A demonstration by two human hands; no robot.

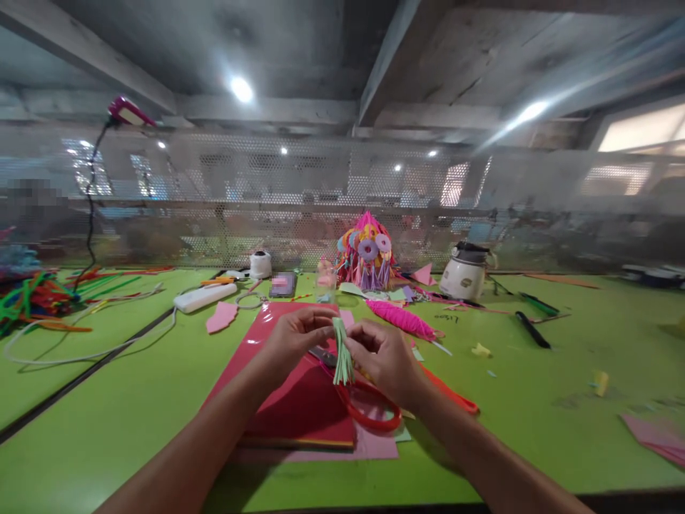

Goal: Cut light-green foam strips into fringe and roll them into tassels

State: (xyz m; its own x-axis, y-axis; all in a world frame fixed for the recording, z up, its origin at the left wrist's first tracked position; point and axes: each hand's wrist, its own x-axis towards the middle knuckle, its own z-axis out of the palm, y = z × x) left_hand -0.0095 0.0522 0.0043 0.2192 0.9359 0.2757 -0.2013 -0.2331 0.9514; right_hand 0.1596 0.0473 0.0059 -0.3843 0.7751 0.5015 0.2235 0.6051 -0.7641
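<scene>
My left hand (297, 337) and my right hand (383, 359) meet above a stack of red and pink paper sheets (292, 407). Both pinch the top of a pale green fringed paper tassel (342, 357), whose cut strips hang down between them. Under my right hand lie scissors with orange-red handles (374, 410). A pink yarn bundle (402, 318) rests just beyond my right hand.
A finished pink tassel ornament (367, 257) stands at the back of the green table (107, 400). A white glue pot (463, 275), black pens (532, 330), a white power strip (204, 297) with cable, and a pile of coloured pipe cleaners (32, 296) lie around. Mesh fencing runs behind.
</scene>
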